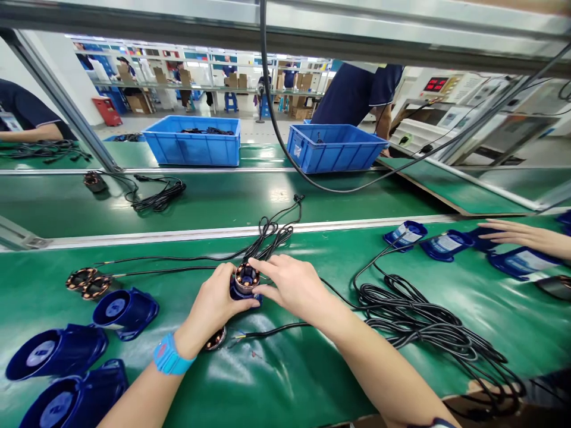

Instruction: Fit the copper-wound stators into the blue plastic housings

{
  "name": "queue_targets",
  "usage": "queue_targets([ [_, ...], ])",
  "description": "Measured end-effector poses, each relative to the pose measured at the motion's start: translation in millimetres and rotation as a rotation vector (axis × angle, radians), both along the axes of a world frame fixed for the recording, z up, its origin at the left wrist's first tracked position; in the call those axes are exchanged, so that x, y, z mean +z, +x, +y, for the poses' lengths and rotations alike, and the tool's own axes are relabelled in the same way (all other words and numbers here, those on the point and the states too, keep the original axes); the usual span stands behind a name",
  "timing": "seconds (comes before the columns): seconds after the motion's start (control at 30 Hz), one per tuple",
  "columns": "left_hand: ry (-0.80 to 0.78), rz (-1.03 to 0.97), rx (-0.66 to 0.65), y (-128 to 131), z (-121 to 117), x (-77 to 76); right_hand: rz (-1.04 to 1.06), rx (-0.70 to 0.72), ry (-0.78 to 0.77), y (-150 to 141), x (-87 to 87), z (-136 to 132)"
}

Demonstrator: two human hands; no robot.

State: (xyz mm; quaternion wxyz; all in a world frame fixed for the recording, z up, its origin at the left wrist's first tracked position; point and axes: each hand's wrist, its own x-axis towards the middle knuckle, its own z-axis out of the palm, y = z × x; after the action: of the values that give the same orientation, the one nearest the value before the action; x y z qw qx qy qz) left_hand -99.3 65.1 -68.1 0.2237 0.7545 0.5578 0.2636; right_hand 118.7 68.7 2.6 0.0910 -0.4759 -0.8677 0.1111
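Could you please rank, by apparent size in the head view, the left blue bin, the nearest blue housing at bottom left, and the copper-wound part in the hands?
1. Left blue bin, though it sits farther away.
2. Nearest blue housing, enlarged by closeness and cut by the frame.
3. Copper-wound part, between the left hand and right hand.

The stator sits mid-desk, held between both hands. Left of it lie two more stators and three housings; right of it, a cable coil; behind it, two bins.
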Motion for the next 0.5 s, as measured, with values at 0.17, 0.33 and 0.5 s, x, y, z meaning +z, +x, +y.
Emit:
queue_targets([
  [0.17, -0.026, -0.015, -0.063, -3.0, 4.6, -2.9, 0.174, 0.275, -0.151, 26.9, -13.7, 21.3],
  [0.33, -0.057, -0.011, -0.061, -2.9, 5.2, -3.0, 0.266, 0.164, -0.108, 17.6, -21.2, 19.5],
  [0.5, -0.061, -0.003, -0.084, -2.2, 2.3, 0.6, 0.297, 0.117, -0.073, 10.1, -18.7, 16.1],
])
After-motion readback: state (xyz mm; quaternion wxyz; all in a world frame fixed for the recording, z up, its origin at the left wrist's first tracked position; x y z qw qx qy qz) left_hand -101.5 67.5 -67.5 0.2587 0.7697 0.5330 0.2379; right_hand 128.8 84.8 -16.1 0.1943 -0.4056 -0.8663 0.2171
